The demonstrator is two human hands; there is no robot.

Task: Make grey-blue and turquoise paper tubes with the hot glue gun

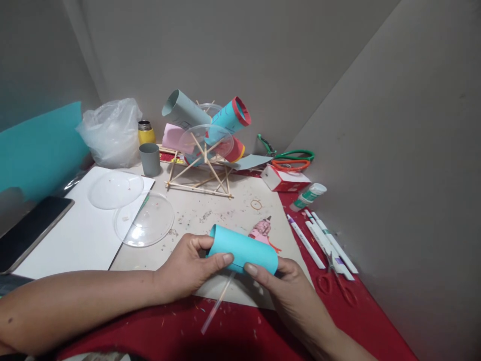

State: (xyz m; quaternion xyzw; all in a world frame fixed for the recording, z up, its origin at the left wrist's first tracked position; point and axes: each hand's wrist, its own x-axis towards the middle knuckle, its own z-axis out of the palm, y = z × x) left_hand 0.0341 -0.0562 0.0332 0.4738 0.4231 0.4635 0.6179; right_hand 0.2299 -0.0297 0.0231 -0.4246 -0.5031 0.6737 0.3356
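A rolled tube of turquoise paper lies sideways between my hands, its long seam facing me. My left hand grips the left end, thumb pressed on the seam and fingers at the opening. At the other end my right hand holds it, the thumb on the front and the fingers behind. Just beyond the tube lies a pink glue gun, partly hidden by it. A clear glue stick sticks out below the tube. Further back stands a wheel-like model of wooden sticks bearing several coloured paper tubes.
Clear plastic lids and a phone lie left, near white sheets. A grey cup, a yellow bottle and a plastic bag stand behind. Markers and red-handled scissors lie right, beside the wall.
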